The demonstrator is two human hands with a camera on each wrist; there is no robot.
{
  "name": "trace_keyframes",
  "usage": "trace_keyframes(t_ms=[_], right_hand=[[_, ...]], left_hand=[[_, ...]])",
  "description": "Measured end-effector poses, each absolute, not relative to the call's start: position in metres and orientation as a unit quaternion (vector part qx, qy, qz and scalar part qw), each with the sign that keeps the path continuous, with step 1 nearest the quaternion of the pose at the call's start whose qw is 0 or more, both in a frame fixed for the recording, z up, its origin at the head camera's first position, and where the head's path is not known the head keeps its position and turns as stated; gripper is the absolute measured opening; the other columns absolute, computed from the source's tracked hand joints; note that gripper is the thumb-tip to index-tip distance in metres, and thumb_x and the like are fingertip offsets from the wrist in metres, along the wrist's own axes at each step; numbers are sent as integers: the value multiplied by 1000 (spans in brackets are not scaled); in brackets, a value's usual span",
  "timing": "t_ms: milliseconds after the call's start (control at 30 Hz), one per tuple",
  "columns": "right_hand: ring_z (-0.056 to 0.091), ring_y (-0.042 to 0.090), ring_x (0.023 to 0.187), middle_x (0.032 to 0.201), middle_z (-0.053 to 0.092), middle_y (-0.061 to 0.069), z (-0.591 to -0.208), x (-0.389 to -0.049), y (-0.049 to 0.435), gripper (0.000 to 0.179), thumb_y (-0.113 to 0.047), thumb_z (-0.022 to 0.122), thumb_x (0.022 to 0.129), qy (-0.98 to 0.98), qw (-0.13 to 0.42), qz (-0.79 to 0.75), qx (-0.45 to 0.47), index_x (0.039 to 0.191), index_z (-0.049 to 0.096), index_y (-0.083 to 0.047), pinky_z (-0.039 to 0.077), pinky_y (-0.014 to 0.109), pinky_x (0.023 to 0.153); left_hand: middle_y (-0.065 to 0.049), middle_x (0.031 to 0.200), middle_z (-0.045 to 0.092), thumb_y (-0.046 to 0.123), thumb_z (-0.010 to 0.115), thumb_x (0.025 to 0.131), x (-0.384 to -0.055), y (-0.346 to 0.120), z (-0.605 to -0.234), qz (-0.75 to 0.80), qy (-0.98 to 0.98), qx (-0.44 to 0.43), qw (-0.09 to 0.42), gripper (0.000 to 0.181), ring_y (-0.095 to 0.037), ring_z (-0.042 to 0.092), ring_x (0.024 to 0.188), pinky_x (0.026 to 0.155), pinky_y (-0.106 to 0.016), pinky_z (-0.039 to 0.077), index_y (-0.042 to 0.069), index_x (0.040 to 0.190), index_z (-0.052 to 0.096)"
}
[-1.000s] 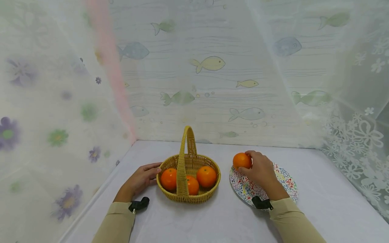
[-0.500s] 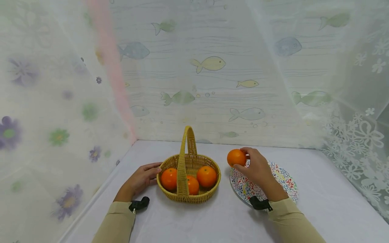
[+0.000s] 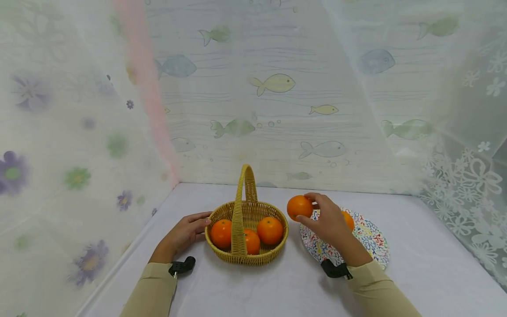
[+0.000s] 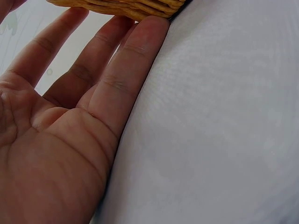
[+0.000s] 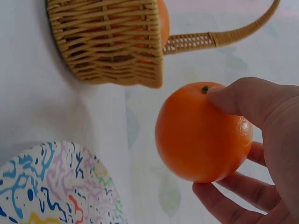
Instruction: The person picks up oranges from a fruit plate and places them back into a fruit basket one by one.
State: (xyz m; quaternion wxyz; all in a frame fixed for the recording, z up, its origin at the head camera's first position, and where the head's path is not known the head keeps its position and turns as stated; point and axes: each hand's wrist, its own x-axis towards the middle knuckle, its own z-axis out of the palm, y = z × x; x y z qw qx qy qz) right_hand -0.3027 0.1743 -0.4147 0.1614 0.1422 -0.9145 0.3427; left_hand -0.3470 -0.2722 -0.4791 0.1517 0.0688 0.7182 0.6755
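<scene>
My right hand [image 3: 326,220] holds an orange [image 3: 299,208] between thumb and fingers, in the air between the plate and the basket. In the right wrist view this orange [image 5: 203,133] shows a green stem spot by the thumb. The yellow wicker basket [image 3: 249,259] with its tall handle stands mid-table and has three oranges [image 3: 270,230] in it. At its left side my left hand [image 3: 183,235] touches the rim. The left wrist view shows nearly straight fingers [image 4: 126,70] with their tips against the wicker. Another orange [image 3: 348,221] on the patterned plate is partly hidden behind my right hand.
The round plate [image 3: 374,235] with multicoloured squiggles lies right of the basket. A white cloth covers the table [image 3: 253,293]. Behind it hangs a curtain [image 3: 277,132] printed with fish, and a flowered curtain [image 3: 79,220] borders the left side.
My right hand has carried the orange leftward from over the plate toward the basket. The orange left on the plate has come into view behind the hand. My left hand and the basket stay still.
</scene>
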Motion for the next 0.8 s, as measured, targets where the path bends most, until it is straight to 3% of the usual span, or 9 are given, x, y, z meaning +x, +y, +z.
trace_keyframes(t_ms=[600,800], right_hand=[[66,28,117,141,59,6,-410,-295,160,70,-44,81,89,-912,133,359,150,146,52,-17,59,50,96],[66,26,116,151,55,4,-411,-295,161,67,-40,75,96,-909,137,347,183,155,45,-32,60,50,94]], left_hand=[[-14,150,56,28,66,102,-348,-273,-481,681,711,85,151,63,-16,68,117,96,-37,60,2,155,45],[-15,152,55,28,66,102,-348,-274,-481,679,712,89,152,62,-16,68,118,97,-36,60,2,155,45]])
